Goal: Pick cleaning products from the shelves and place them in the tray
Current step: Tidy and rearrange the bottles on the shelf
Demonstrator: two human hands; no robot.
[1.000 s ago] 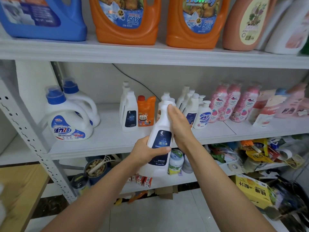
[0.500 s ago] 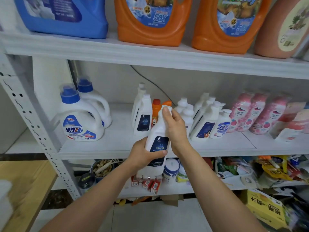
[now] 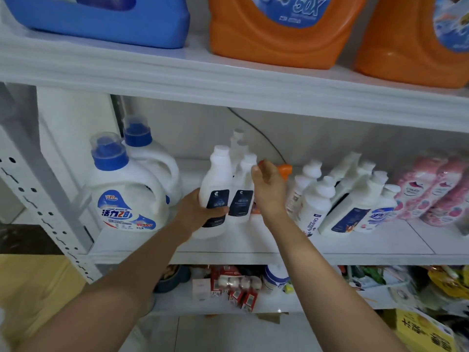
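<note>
the left hand [image 3: 195, 212] gripped a white bottle [image 3: 215, 174] low on its body, thumb curled across the dark label, the other fingers hidden behind it. the bottle stood upright at the front of the middle shelf [image 3: 253, 251]. its base was blurred, so it could not be told whether it rested on the board or hung just above it. the right hand [image 3: 269, 191] held nothing, its fingers loose and slightly spread, near the neck of a second white bottle [image 3: 243, 199] that stood just beside the first on its right. that hand covered most of an orange bottle [image 3: 284, 170]; only the cap and a sliver near the base showed. two more white caps rose behind the pair, their bodies hidden.

to the left stood two blue-capped jugs [image 3: 121, 196], the rear one half covered by the front one. to the right a cluster of white bottles [image 3: 314, 201] leaned together, and the pink packs [image 3: 431, 194] beyond them were smeared by blur. on the upper shelf [image 3: 228, 80] a blue jug [image 3: 114, 21] and two orange jugs [image 3: 274, 41] were cut off by the top edge. the clutter [image 3: 236, 285] on the shelf below was too blurred to name.
</note>
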